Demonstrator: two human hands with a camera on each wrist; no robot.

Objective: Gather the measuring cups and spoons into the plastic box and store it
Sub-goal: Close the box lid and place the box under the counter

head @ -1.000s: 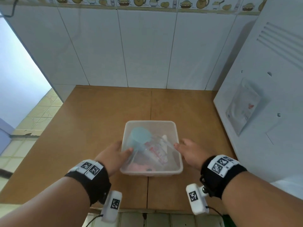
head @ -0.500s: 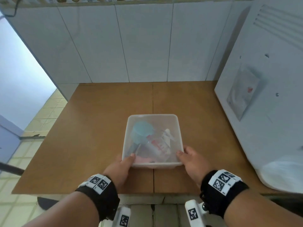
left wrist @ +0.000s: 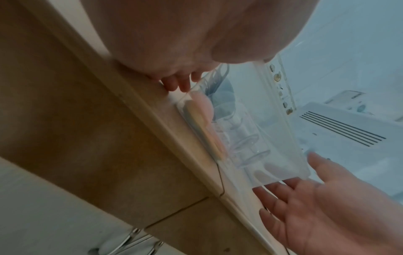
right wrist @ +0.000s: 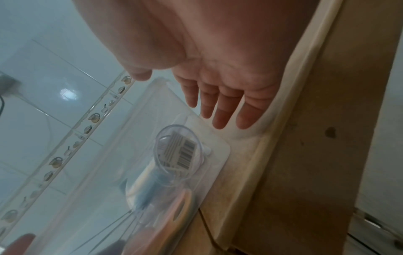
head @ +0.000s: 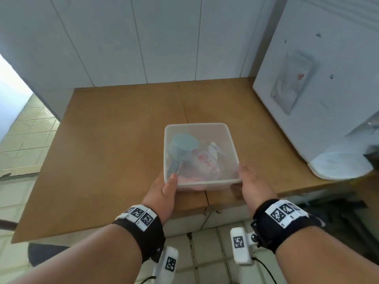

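Observation:
The clear plastic box [head: 231, 140] sits at the front edge of the brown table [head: 114, 140], its near end past that edge. Inside lie a blue measuring cup [head: 182, 144], a clear measuring cup with red marks [head: 205, 160] and pink pieces [head: 190, 180]. My left hand [head: 164, 189] grips the near-left corner, thumb over the rim and fingers [left wrist: 181, 82] curled underneath. At the near-right corner my right hand [head: 252, 185] holds the box, thumb against the wall and fingers [right wrist: 218, 110] stretched under the base. From below, the clear cup's barcode label [right wrist: 179, 151] shows through the base.
A tall white appliance [head: 317, 78] stands on the table's right side, with a white plastic bag [head: 338, 162] at its foot. White wall tiles [head: 164, 37] close the back. Tiled floor [head: 205, 253] lies below the table's front edge.
The box has been drawn back from mid-table to the front edge. Both hands slid from its sides to the near corners, and the view has backed away.

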